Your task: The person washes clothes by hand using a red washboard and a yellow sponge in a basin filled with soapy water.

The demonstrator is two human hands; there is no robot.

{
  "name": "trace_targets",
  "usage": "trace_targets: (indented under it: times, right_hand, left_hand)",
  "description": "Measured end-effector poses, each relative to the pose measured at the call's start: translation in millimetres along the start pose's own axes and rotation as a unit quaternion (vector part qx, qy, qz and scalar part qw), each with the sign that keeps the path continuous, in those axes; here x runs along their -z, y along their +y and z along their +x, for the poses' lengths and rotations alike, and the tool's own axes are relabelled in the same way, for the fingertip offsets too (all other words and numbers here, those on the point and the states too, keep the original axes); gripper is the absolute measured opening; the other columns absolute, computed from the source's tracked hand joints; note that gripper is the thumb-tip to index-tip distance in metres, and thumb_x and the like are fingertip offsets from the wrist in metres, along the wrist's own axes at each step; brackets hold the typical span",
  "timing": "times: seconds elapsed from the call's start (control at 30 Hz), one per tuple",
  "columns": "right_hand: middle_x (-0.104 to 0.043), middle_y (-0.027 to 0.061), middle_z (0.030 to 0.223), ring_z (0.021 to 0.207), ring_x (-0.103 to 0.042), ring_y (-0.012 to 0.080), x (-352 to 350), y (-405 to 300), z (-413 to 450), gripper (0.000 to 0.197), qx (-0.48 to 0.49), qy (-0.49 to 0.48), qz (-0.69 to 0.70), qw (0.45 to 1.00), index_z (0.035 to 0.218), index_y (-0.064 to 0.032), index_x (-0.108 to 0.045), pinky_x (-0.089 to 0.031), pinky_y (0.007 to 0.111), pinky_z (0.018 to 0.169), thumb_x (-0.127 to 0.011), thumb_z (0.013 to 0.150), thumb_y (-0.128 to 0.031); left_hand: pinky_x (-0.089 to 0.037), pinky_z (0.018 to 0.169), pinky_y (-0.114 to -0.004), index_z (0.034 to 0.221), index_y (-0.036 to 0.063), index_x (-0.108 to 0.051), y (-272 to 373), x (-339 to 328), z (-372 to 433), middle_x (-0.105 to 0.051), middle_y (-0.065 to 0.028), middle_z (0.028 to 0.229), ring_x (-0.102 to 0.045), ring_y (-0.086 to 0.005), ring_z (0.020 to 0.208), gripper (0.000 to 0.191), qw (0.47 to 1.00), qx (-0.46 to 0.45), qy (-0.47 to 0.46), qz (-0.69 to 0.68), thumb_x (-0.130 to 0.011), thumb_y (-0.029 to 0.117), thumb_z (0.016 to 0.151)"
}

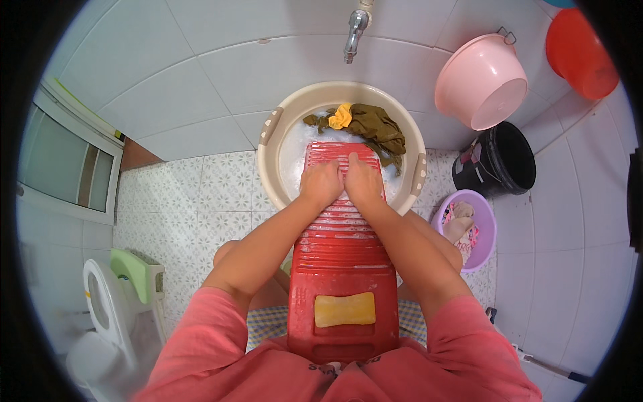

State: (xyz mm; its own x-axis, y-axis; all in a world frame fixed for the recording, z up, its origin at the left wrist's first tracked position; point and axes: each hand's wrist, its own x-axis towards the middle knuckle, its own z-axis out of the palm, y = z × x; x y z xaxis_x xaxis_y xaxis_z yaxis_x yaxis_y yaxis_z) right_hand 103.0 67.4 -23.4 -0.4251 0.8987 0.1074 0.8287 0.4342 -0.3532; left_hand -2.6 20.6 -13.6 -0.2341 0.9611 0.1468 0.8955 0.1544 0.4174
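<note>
A red plastic washboard (341, 254) leans from my lap into a beige washtub (271, 173) of sudsy water. My left hand (322, 183) and my right hand (362, 181) press side by side on its wet ridges, fingers curled under. Whether they grip anything is hidden beneath them. A yellow bar of soap (345, 309) lies in the recess at the near end of the board. Beyond my hands, olive-brown cloth (377, 125) sits partly in the water along the tub's far right. On top of it is a small bunched yellow cloth (340, 116).
A chrome tap (355, 32) juts from the tiled wall above the tub. To the right stand a black bucket (469, 166) and a purple basin (486, 246) holding clothes. Pink (487, 80) and red basins (577, 55) hang on the wall. A toilet (108, 311) is at lower left.
</note>
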Motion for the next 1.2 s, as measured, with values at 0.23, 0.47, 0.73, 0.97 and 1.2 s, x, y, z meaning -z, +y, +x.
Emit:
trace_targets:
  times: [0.23,0.47,0.73,0.97,1.2]
  right_hand:
    - [-0.060,0.0161,0.072,0.070,-0.062,0.0357,45,-1,-95,0.011,0.126,-0.051,0.016,0.991,0.089,-0.0061,-0.049,-0.048,0.047,0.061,-0.049,0.084,-0.016]
    - [-0.064,0.0183,0.079,0.070,-0.064,0.0361,-3,16,9,0.017,0.034,-0.001,0.007,0.999,0.096,-0.0040,-0.052,-0.050,0.046,0.060,-0.050,0.083,-0.015]
    - [-0.062,0.0188,0.101,0.107,-0.054,0.0337,34,22,-4,0.029,0.159,-0.024,0.113,0.980,0.105,-0.0031,-0.059,-0.043,0.047,0.088,-0.059,0.078,-0.014]
    - [-0.064,0.0156,0.100,0.098,-0.057,0.0312,35,10,-14,0.034,0.224,-0.056,0.163,0.959,0.103,-0.0042,-0.064,-0.043,0.040,0.086,-0.068,0.073,-0.018]
    - [-0.065,0.0078,0.079,0.077,-0.061,0.0136,59,13,5,0.021,-0.043,-0.224,0.592,0.773,0.093,0.0034,-0.063,-0.048,0.025,0.071,-0.052,0.079,-0.007]
  left_hand:
    - [-0.049,0.060,-0.047,0.074,0.0043,-0.061,20,38,-74,-0.063,-0.0187,0.069,-0.061,-0.0361,0.063,0.017,0.979,-0.147,-0.114,-0.079,-0.055,0.018,0.081]
    - [-0.050,0.064,-0.046,0.077,0.0030,-0.063,-4,-7,9,-0.063,-0.0215,0.073,-0.062,-0.0364,0.066,0.022,1.000,0.004,-0.011,-0.026,-0.056,0.023,0.082]
    - [-0.044,0.052,-0.026,0.073,0.0048,-0.057,-53,11,12,-0.051,-0.0031,0.054,-0.054,-0.0135,0.051,0.027,0.835,0.232,-0.036,-0.498,-0.056,0.025,0.091]
    - [-0.048,0.061,-0.026,0.093,0.0049,-0.055,-45,42,-6,-0.060,-0.0054,0.074,-0.060,-0.0139,0.066,0.024,0.699,0.279,-0.048,-0.657,-0.058,0.028,0.090]
    - [-0.044,0.092,-0.029,0.123,0.0010,-0.050,-41,61,-23,-0.060,-0.0078,0.107,-0.058,-0.0173,0.099,0.042,0.728,0.135,-0.205,-0.640,-0.064,0.018,0.087]
